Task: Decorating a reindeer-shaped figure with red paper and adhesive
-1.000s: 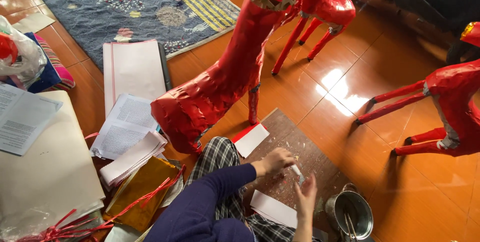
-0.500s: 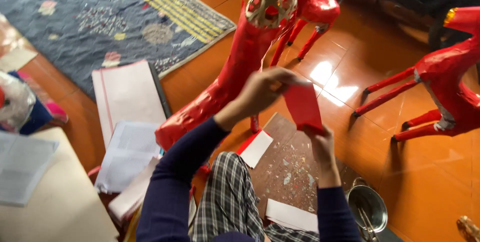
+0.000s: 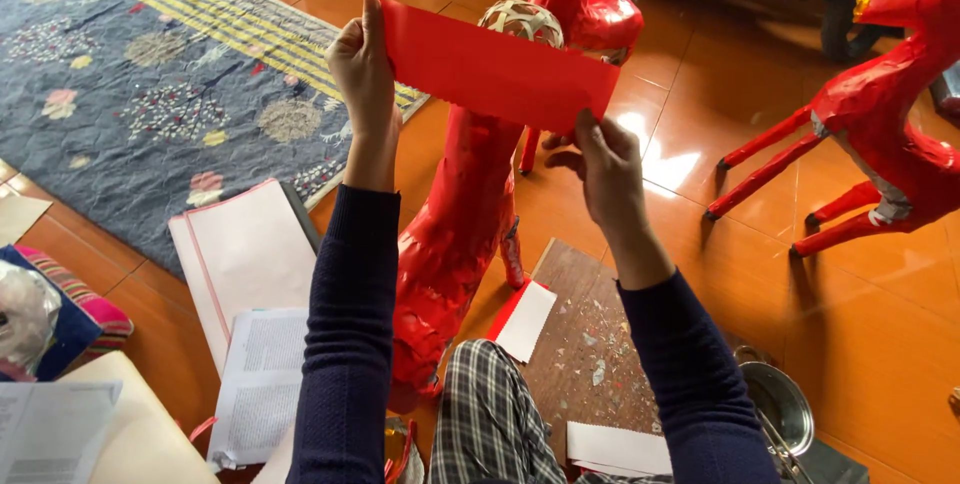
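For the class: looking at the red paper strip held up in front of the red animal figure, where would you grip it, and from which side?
Grip the red paper strip at its two short ends, coming in from either side, as the left hand and right hand do. It is long, thin and floppy, so pinching both ends probably keeps it flat and taut.

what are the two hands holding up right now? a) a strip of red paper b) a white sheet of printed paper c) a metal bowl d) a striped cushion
a: the left hand and the right hand each pinch one end of a strip of red paper, held stretched in front of the red paper-covered animal figure.
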